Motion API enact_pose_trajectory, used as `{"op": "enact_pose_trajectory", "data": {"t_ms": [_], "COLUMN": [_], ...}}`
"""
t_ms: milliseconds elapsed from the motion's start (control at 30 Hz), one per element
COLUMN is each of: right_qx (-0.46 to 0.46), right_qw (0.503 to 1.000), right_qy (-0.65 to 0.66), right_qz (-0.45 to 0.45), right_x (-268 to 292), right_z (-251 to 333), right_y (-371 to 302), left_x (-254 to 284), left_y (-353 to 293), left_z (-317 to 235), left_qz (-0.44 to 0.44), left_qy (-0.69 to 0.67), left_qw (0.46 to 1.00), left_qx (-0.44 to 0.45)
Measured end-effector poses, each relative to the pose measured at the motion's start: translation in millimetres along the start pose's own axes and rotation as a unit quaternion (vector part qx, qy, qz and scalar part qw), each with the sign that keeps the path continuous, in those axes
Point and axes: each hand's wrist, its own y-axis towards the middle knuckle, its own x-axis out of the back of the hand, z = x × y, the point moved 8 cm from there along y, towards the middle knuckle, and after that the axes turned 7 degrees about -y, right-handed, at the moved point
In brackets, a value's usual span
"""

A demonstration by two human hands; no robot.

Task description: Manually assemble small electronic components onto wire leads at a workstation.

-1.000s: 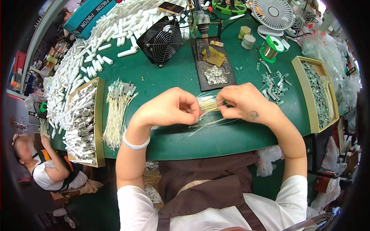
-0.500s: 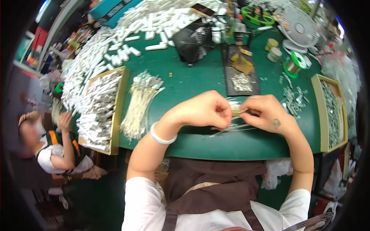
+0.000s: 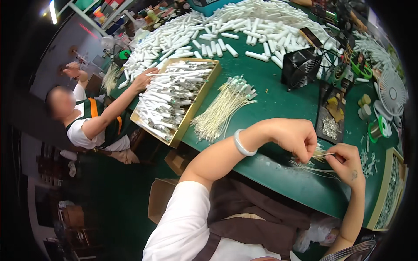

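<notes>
My left hand (image 3: 296,138), below a pale bangle, is closed with fingertips pinched low over the table edge. Whatever it grips is hidden behind its fingers. My right hand (image 3: 348,163) pinches the end of a thin pale wire (image 3: 324,154) that runs toward my left fingertips. Beneath both hands, several loose thin wires (image 3: 311,168) lie on the green table (image 3: 261,115). A bundle of pale wires (image 3: 224,108) with clear ends rests to the left of my left hand.
A cardboard tray (image 3: 198,100) holds white tubes with metal ends; a co-worker's hand (image 3: 146,80) touches its far side. White tubes (image 3: 174,37) are heaped behind. A black fan (image 3: 300,67), solder spool (image 3: 378,129), white fan (image 3: 392,89) and another tray (image 3: 379,209) stand around.
My view has swung left, so the table sits further right and tilted. The co-worker's arm now reaches to the tray. My hands stay pinched over the wires.
</notes>
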Motion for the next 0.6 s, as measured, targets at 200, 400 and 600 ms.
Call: {"op": "enact_pose_trajectory", "data": {"t_ms": [200,400,600], "right_qx": [-0.073,-0.122,-0.136], "right_qw": [0.996,0.989,0.986], "right_qy": [0.031,0.085,0.090], "right_qz": [-0.030,-0.023,-0.024], "right_x": [16.1,19.9,25.8], "right_z": [-26.3,-46.9,-58.6], "right_y": [-0.1,1.6,-3.5], "left_x": [0.2,2.3,2.4], "left_y": [-7.0,-13.6,-14.2], "left_z": [-1.3,6.6,10.1], "left_qz": [0.066,0.098,0.127], "left_qy": [0.132,0.179,0.175], "left_qw": [0.989,0.979,0.976], "left_qx": [-0.010,0.009,0.041]}}
